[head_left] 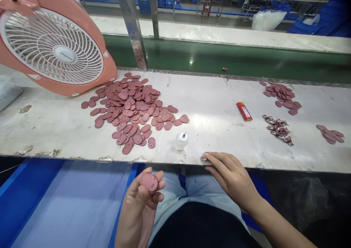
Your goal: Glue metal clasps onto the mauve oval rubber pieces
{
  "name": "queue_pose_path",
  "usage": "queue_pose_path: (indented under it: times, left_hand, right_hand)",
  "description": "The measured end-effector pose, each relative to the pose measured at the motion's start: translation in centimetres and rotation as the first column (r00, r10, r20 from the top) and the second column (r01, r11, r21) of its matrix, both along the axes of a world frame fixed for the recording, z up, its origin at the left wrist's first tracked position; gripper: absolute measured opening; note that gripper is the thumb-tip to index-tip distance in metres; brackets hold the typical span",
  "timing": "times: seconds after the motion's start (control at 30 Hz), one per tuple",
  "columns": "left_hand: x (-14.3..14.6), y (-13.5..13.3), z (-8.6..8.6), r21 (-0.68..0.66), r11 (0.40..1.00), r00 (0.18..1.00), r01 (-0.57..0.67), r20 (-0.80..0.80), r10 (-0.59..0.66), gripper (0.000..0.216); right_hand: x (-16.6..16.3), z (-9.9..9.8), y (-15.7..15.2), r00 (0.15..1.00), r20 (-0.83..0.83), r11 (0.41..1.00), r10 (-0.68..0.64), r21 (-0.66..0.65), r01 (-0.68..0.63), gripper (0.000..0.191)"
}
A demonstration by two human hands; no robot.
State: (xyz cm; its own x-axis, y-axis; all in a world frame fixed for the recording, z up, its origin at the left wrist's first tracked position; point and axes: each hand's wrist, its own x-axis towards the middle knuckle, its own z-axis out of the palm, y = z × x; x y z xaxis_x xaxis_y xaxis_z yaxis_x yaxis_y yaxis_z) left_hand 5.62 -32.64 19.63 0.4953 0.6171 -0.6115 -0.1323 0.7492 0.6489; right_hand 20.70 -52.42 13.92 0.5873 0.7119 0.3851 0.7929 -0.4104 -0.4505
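Observation:
My left hand (141,204) is raised over my lap, fingers pinched around one reddish oval piece (148,182) with small holes. My right hand (231,175) rests at the front edge of the white table (214,105), its fingertips touching a small metal-and-red piece (203,157) there; whether it grips the piece is unclear. A large heap of the same reddish oval pieces (131,109) lies on the table to the left. A small white squeeze bottle (181,141) stands just beyond my hands.
A pink desk fan (55,47) stands at the back left. A red lighter (244,111), a pile of small metal parts (278,128) and two smaller heaps of oval pieces (282,94) (330,134) lie to the right. A green conveyor (246,60) runs behind the table.

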Motion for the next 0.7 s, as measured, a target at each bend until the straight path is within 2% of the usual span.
queue_pose_path:
  times: [0.1, 0.23, 0.3, 0.37, 0.4, 0.43, 0.5, 0.7]
  left_hand:
    - [0.0, -0.2, 0.1, -0.108, 0.990, 0.995, 0.094, 0.046, -0.090, 0.039]
    - [-0.5, -0.3, -0.4, -0.191, 0.946, 0.959, 0.261, 0.166, -0.231, 0.035]
    - [-0.8, -0.4, -0.7, -0.198, 0.922, 0.932, 0.331, 0.221, -0.287, 0.034]
    - [-1.0, -0.5, -0.8, -0.195, 0.905, 0.910, 0.379, 0.256, -0.326, 0.034]
    - [-1.1, -0.6, -0.8, -0.189, 0.898, 0.900, 0.397, 0.272, -0.340, 0.034]
    - [-1.1, -0.6, -0.8, -0.180, 0.895, 0.893, 0.408, 0.285, -0.350, 0.034]
    - [-1.2, -0.7, -0.7, -0.162, 0.891, 0.881, 0.425, 0.301, -0.365, 0.035]
    - [-1.5, -0.6, -0.8, -0.150, 0.888, 0.872, 0.436, 0.315, -0.375, 0.034]
  right_hand:
    - [-0.7, 0.8, 0.4, 0.996, -0.072, 0.995, 0.052, 0.091, -0.046, 0.030]
    - [-1.9, 4.0, 1.9, 0.945, -0.299, 0.978, 0.133, 0.193, -0.076, 0.018]
    - [-2.4, 5.6, 3.0, 0.832, -0.506, 0.955, 0.229, 0.280, -0.093, 0.016]
    - [-2.8, 7.0, 4.2, 0.658, -0.680, 0.928, 0.325, 0.364, -0.082, 0.017]
    - [-2.9, 7.4, 4.7, 0.588, -0.728, 0.919, 0.353, 0.387, -0.072, 0.018]
    - [-3.0, 7.8, 5.1, 0.555, -0.749, 0.918, 0.362, 0.391, -0.072, 0.018]
    - [-3.2, 8.3, 5.8, 0.562, -0.746, 0.925, 0.356, 0.369, -0.095, 0.016]
    - [-3.1, 9.1, 6.4, 0.703, -0.620, 0.936, 0.349, 0.263, -0.232, 0.014]
